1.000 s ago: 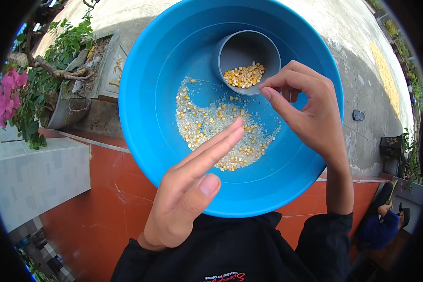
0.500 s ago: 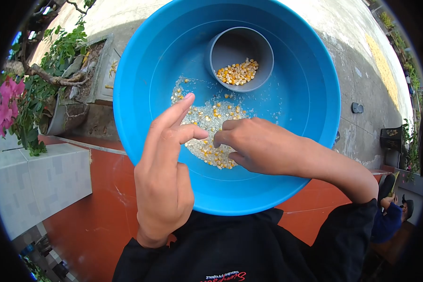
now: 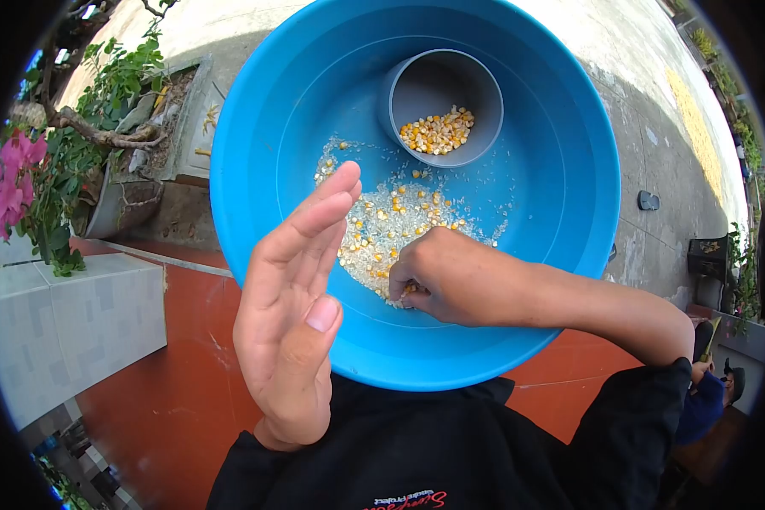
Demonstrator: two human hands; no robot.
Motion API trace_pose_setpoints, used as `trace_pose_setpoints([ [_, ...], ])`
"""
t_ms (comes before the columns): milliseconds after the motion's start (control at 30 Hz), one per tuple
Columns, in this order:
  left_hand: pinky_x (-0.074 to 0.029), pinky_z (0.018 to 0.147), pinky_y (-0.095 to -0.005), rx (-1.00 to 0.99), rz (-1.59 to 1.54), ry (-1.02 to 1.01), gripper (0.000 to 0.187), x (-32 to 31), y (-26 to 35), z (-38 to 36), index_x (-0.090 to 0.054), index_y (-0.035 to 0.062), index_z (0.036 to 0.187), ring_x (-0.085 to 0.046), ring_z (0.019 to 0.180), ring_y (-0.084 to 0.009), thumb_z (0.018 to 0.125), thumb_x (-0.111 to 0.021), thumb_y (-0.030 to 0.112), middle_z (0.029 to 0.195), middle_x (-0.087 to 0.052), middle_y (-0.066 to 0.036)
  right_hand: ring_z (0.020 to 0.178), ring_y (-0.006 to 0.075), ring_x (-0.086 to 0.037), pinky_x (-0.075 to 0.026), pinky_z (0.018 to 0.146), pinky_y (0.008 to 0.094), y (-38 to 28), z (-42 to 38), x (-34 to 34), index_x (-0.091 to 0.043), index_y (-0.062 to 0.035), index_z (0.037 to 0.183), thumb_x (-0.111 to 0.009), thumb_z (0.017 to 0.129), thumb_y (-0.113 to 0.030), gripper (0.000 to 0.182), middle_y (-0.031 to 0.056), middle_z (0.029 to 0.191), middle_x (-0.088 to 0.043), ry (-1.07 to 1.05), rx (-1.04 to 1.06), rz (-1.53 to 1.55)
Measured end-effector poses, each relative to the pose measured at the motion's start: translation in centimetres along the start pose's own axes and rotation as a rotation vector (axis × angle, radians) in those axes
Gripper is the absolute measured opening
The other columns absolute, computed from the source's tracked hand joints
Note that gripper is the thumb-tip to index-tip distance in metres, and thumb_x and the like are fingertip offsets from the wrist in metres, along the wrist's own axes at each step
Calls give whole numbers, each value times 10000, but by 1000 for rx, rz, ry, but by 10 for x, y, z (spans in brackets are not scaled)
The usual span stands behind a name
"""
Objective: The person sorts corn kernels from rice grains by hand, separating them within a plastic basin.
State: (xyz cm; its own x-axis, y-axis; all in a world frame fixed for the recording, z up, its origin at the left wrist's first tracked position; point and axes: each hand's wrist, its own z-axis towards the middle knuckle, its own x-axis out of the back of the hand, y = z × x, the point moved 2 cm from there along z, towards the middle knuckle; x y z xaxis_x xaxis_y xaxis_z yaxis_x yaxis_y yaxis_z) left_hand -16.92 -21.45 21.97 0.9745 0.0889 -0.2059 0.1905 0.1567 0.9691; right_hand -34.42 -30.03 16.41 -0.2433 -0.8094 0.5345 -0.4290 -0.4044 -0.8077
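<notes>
A large blue basin [image 3: 569,170] holds a layer of white rice grains [image 3: 367,265] mixed with yellow corn kernels [image 3: 397,204]. My right hand [image 3: 467,276] reaches into the near side of this layer, thumb and fingertips pinched together at a corn kernel; the hand itself partly hides the fingertips. Over the basin's left side I hold up my left hand [image 3: 293,297], its fingers stretched out and its thumb apart, with nothing seen in it. At the basin's far side sits a grey round container [image 3: 442,76], tilted in view, with a heap of corn kernels inside.
On the left stand a tiled block [image 3: 102,314] and a planter [image 3: 183,136] with leafy plants and pink flowers [image 3: 15,178]. A person [image 3: 704,404] is partly visible at the right edge. Sandals [image 3: 648,201] lie on the concrete, near a yellow strip [image 3: 695,127] spread on the ground.
My left hand has turned, unbending its fingers and showing the thumb and palm side. My right hand has shifted slightly toward me, its fingertips lower in the grains.
</notes>
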Motion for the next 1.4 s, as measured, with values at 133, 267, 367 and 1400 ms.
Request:
trace_pose_setpoints([
  [133,-153,1389,-503,169,-287,-3,784,-4,-11,-2,-264,-136,1695,-271,1671,-455,1057,-476,269,1734,-318,-381,882,408,-789,-630,830,455,-30,-5,34,-806,64,975,-752,881,15,119,246,896,-793,42,-42,152],
  [267,-189,1383,-468,491,-690,-2,780,-10,-20,-3,-243,-109,1717,-318,1662,-362,1107,-406,348,1770,-330,-278,880,381,-782,-634,800,431,-65,-16,62,-805,41,987,-767,864,33,129,207,910,-788,148,48,124],
  [367,-307,1329,-465,581,-1030,-120,723,-13,-34,-10,-306,-92,1697,-440,1575,-315,1145,-372,370,1674,-477,-225,889,309,-789,-650,742,378,-73,-23,68,-815,-11,1048,-804,829,69,233,130,946,-788,257,155,-18],
  [1400,-279,1380,-503,662,-1199,52,748,-19,-33,-11,-204,-129,1710,-499,1539,-396,1168,-325,372,1457,-664,-259,844,250,-697,-551,695,387,-62,-49,52,-753,-34,1019,-855,795,25,253,64,965,-676,553,94,-673],
])
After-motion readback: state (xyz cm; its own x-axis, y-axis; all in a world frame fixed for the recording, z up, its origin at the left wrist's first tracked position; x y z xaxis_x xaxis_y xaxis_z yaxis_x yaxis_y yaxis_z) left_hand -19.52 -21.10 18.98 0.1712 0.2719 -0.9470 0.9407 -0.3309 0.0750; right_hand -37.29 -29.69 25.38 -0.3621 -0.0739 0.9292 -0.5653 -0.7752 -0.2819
